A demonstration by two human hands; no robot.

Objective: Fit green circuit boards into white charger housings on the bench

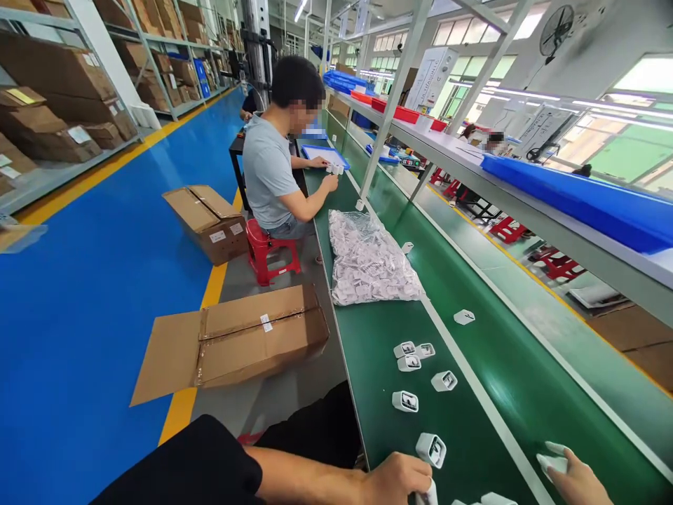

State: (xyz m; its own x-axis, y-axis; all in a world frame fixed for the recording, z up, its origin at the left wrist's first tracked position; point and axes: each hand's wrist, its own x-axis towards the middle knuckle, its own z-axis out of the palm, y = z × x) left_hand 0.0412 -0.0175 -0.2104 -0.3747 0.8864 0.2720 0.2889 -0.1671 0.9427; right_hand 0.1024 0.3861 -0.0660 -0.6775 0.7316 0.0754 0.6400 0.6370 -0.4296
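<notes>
At the bottom of the green worktop, my left hand (397, 480) is closed with its fingers on a small white plastic housing (432, 493), partly cut off by the frame edge. My right hand (581, 482), over the green belt at lower right, grips another white piece (552, 466) between thumb and fingers. Just beyond my left hand stands an open-ended white housing (431, 449) with dark parts inside. Farther up lie more such housings, one alone (405, 401), one to its right (444, 381) and a cluster of three (410, 362). Several white pieces are cut off at the bottom edge.
A clear bag of small white parts (368, 263) lies on the worktop. One white housing (464, 317) rests on the belt (505, 365). A co-worker (273, 154) sits ahead on a red stool (263, 256). Cardboard boxes (257, 333) stand at left; a shelf (526, 189) runs along the right.
</notes>
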